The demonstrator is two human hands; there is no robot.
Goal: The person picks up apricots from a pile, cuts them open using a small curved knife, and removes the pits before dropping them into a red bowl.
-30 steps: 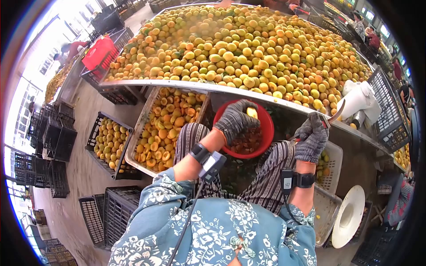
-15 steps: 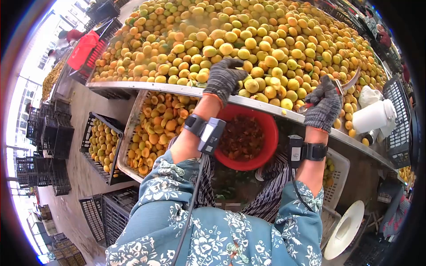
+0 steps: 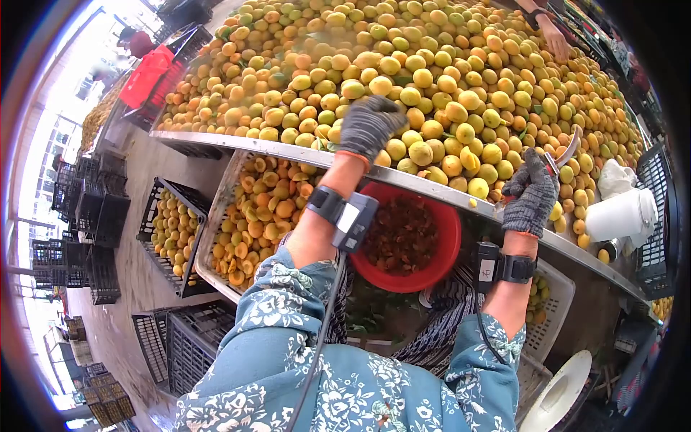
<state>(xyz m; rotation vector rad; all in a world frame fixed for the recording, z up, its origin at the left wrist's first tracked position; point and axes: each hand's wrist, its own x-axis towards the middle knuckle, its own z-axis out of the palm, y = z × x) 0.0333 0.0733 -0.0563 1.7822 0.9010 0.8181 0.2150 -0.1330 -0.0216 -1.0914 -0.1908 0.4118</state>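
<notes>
My left hand (image 3: 371,127), in a dark striped glove, reaches over the near edge of the large apricot pile (image 3: 432,79). Its fingers bend down to the right against the fruit; blur hides whether an apricot is in them. My right hand (image 3: 531,190), gloved alike, is closed around a red-handled curved knife (image 3: 567,153). The hooked blade points up and right, over the apricots. Below the table's metal edge (image 3: 425,183), between the hands, stands a red basin (image 3: 448,245) with brownish scraps in it.
At left, a pale crate (image 3: 209,261) holds halved apricots, next to a black crate (image 3: 144,234) of apricots. A white bucket (image 3: 612,216) stands on the table at right. Another person's hand (image 3: 554,39) reaches over the pile's far right. Black crates (image 3: 93,209) are stacked on the floor.
The view has shifted, so most things sit lower and to the right. My left hand has moved slightly farther over the pile. Another person's hand has appeared at the top right.
</notes>
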